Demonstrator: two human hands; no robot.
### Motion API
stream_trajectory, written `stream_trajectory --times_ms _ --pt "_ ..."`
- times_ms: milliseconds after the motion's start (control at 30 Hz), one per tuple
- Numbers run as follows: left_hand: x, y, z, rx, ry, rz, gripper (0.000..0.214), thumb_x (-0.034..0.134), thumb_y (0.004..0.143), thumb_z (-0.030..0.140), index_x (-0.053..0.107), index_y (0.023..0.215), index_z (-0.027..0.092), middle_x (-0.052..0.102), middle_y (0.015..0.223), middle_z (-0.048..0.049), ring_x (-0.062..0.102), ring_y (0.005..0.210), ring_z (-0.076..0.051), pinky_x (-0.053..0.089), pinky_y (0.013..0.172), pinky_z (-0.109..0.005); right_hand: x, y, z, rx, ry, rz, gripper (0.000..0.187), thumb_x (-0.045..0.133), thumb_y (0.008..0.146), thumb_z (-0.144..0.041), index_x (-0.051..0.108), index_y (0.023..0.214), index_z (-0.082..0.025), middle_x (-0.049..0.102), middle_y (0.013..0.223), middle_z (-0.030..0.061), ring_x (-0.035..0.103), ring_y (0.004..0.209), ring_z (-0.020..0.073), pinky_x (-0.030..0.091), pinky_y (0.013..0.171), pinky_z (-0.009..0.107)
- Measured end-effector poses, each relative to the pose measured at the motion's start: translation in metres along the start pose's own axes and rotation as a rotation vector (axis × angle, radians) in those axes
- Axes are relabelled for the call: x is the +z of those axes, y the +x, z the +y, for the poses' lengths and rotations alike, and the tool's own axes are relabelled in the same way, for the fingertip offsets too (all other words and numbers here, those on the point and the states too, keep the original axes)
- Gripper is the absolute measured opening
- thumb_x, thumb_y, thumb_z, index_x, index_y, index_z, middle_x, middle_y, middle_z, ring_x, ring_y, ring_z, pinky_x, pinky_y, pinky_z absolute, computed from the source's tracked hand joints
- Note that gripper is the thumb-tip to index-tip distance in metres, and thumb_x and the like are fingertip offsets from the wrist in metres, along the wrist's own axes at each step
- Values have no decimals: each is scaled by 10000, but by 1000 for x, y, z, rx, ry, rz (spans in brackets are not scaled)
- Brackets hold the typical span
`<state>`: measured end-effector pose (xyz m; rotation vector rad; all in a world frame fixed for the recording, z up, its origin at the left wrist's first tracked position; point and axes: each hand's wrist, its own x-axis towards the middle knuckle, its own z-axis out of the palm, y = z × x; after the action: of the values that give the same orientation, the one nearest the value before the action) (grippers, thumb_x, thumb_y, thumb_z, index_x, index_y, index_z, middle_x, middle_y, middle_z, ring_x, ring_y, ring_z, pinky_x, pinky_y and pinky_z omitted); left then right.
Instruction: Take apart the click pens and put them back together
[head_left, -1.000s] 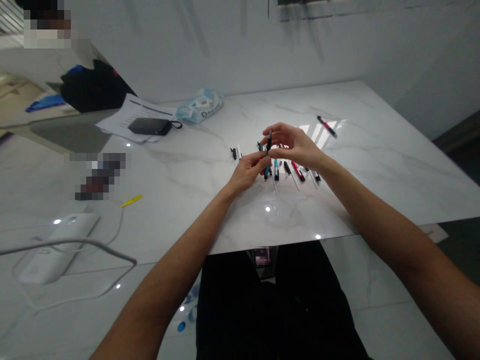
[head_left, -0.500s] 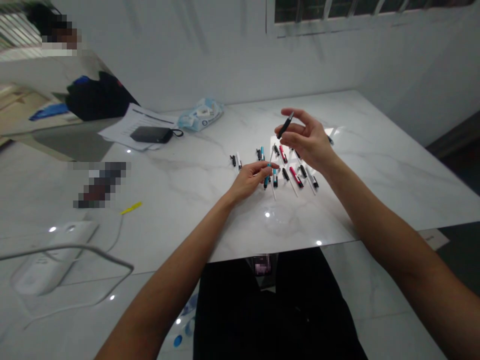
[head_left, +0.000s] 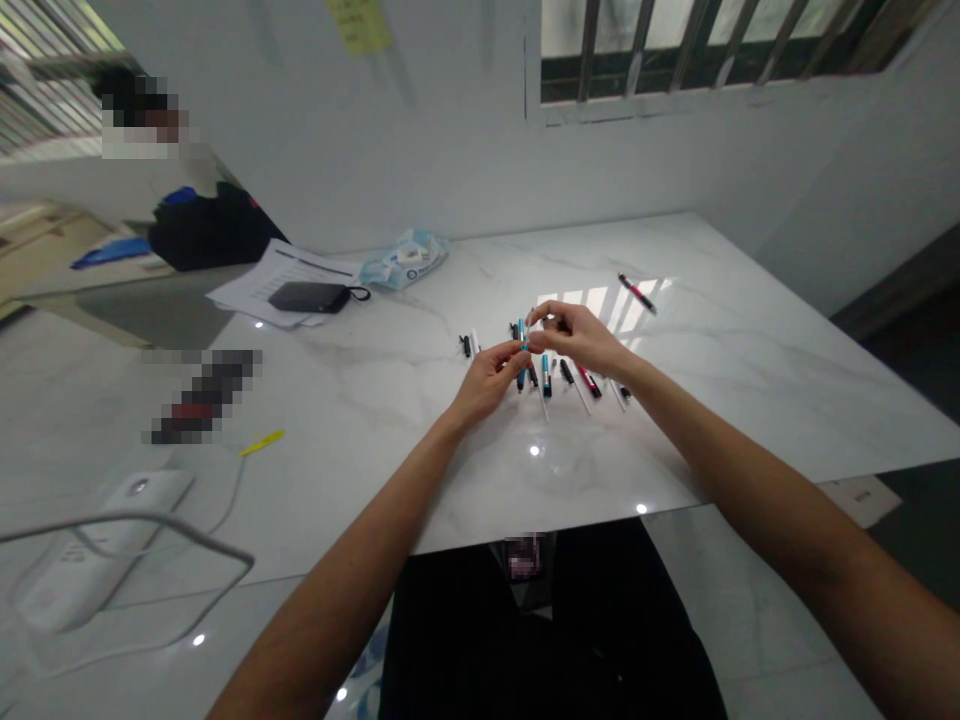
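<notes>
My left hand (head_left: 489,378) is closed around a light-blue pen barrel (head_left: 521,378), which is held upright just above the table. My right hand (head_left: 577,335) meets it from the right, thumb and fingers pinched at the barrel's upper end. A thin pale piece shows between those fingertips, and a dark shape lies under the curled fingers; neither is clear. Beneath and beside the hands lie pen parts: a blue-and-black barrel (head_left: 547,377), a red barrel (head_left: 589,381), a black pen piece (head_left: 566,372), a white barrel (head_left: 475,342) and several thin white refills (head_left: 582,393).
A red-and-black pen (head_left: 637,293) lies apart at the back right. Toward the back left are papers (head_left: 255,285), a black phone-like case (head_left: 309,296) and a wipes packet (head_left: 405,260). A white power strip (head_left: 112,550) with a cable sits left. Another person is at the far left.
My right hand has come down and left to the blue barrel in my left hand. The black pen part it held up is now mostly hidden. The view has tilted up slightly.
</notes>
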<state>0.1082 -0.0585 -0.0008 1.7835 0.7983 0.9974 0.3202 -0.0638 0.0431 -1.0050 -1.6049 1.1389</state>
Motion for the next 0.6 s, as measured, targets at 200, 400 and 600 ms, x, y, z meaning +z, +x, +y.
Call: stream_trajectory --times_ms 200,400,600 --pt "-1 -2 2 -17 40 -35 401 713 995 560 831 1051 181 679 778 -8 500 662 -123 389 616 -265 11 0 1 -92 -56 48 493 858 815 -698 763 835 -215 412 584 -69 319 593 114 234 562 322" --pt "-6 -4 5 122 163 -23 214 751 1004 404 852 1119 255 801 1072 -75 698 933 -184 554 859 -344 -40 12 -4 -176 201 361 567 852 770 -804 739 867 -256 358 583 -82 268 522 102 261 494 312" --pt "-10 -5 20 356 242 56 142 787 995 327 852 1120 306 819 1193 -68 708 1207 -243 490 1171 -500 -90 17 7 -103 -97 607 591 677 916 -827 746 888 -241 330 550 -69 310 512 129 297 527 328"
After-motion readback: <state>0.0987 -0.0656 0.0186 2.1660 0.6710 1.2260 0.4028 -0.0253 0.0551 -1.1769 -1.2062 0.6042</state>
